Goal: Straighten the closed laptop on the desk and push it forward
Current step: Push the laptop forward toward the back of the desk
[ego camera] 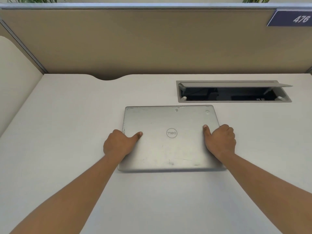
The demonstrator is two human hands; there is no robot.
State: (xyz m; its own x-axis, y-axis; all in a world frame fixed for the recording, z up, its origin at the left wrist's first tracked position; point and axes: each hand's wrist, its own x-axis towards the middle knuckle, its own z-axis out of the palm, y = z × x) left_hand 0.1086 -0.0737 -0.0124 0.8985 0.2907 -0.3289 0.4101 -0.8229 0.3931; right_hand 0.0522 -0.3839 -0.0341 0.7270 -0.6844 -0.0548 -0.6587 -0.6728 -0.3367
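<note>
A closed silver laptop (170, 119) with a round logo on its scuffed lid lies flat on the white desk (67, 124), its edges roughly square to the desk's back edge. My left hand (118, 144) grips the laptop's left side, thumb resting on the lid and fingers curled over the edge. My right hand (220, 141) holds the right side the same way, thumb on top. The fingers of both hands are hidden past the laptop's sides.
An open cable hatch (233, 92) with a raised grey flap is set into the desk just beyond the laptop's far right corner. A beige partition wall (152, 43) bounds the desk at the back, with a curved notch (108, 77) in the desk edge.
</note>
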